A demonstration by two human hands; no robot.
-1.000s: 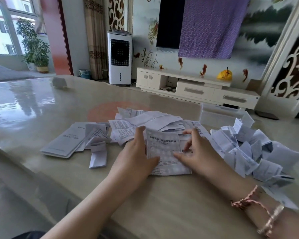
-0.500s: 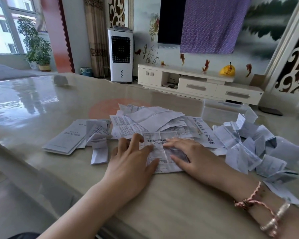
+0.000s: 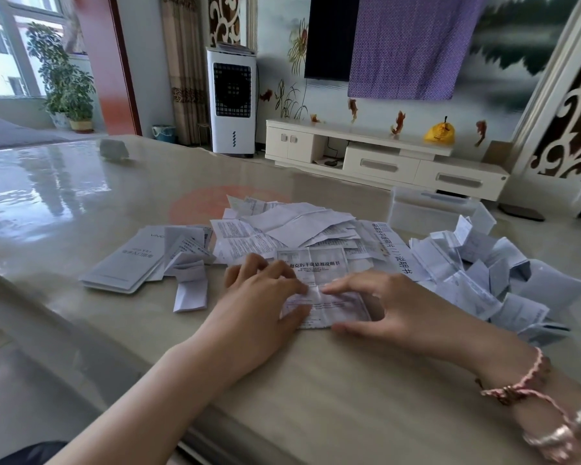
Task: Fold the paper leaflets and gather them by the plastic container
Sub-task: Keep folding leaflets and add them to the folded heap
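Note:
A printed paper leaflet (image 3: 319, 273) lies flat on the table in front of me, its near half doubled over. My left hand (image 3: 262, 297) and my right hand (image 3: 383, 303) both press on it with flat fingers, fingertips meeting at the fold. Behind it spreads a heap of unfolded leaflets (image 3: 296, 226). To the right a pile of folded leaflets (image 3: 477, 273) lies in front of the clear plastic container (image 3: 426, 209).
A stack of booklets (image 3: 125, 263) and a small folded leaflet (image 3: 190, 292) lie to the left. The glossy table (image 3: 81, 196) stretches far to the left, with a small grey object (image 3: 114, 150) at its back edge. The near edge runs under my forearms.
The leaflet was held up at an angle between both hands. It has been laid down and doubled over, and both hands now press along the fold.

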